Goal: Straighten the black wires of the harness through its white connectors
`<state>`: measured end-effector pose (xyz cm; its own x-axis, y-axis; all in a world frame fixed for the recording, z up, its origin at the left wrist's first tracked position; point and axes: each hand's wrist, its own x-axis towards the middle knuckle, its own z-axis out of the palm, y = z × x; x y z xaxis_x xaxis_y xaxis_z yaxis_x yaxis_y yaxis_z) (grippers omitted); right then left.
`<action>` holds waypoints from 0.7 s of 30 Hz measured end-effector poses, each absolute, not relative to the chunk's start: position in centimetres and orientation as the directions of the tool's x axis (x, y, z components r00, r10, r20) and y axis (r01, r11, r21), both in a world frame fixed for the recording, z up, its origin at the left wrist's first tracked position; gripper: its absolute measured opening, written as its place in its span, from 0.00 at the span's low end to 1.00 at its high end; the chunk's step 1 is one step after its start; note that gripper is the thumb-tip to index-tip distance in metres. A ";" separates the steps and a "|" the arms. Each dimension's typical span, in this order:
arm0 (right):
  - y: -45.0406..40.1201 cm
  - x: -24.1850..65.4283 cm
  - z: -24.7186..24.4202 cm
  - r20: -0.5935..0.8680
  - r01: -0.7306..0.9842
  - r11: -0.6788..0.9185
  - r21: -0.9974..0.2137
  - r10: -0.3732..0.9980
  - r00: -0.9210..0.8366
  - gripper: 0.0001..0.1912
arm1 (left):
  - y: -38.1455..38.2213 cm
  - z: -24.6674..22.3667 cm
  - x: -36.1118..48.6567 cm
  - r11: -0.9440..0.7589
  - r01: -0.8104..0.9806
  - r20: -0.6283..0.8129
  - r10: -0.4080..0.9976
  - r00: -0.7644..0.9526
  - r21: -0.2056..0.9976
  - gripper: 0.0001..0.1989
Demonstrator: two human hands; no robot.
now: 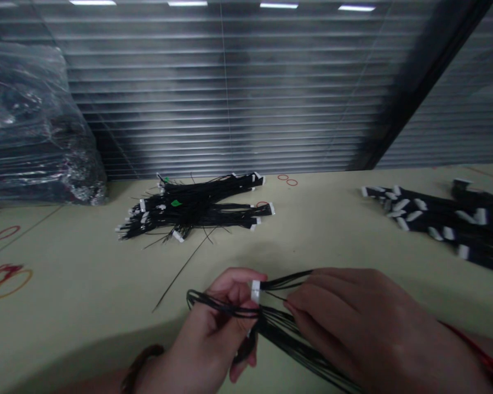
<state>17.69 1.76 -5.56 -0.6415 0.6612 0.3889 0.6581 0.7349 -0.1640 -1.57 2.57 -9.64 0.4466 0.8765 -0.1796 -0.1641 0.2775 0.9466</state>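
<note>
My left hand (207, 334) is closed around a wire harness of thin black wires (291, 345), at the bottom middle of the head view. A white connector (255, 293) stands up between its fingers. Several wires loop back over the left thumb. My right hand (361, 323) is closed to the right of the connector, its thumb and forefinger pinching a single black wire (274, 296) that runs to the connector. More wires from the connector's upper end pass under the right fingers, which hide their far ends. The bundle trails off beneath the right hand.
A pile of black wire harnesses (205, 200) with white connectors lies ahead on the table (312, 230). More harnesses (419, 210) lie at the right. A clear plastic bag (33, 126) of wires stands at the left. One loose wire (181, 272) and rubber bands (11, 283) lie nearer; blinds rise behind.
</note>
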 end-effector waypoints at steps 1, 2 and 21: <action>1.7 17.6 -5.6 0.388 0.656 0.738 -0.162 0.658 -0.645 0.13 | 2.6 -9.6 -1.6 0.276 -0.157 -0.183 0.879 0.440 0.948 0.13; 1.7 17.6 -5.6 0.391 0.649 0.744 -0.156 0.650 -0.652 0.13 | 2.6 -9.7 -1.6 0.272 -0.151 -0.182 0.881 0.437 0.950 0.13; 1.8 17.4 -5.7 0.396 0.630 0.752 -0.196 0.648 -0.650 0.12 | 2.4 -9.9 -1.7 0.294 -0.105 -0.200 0.833 0.516 0.950 0.14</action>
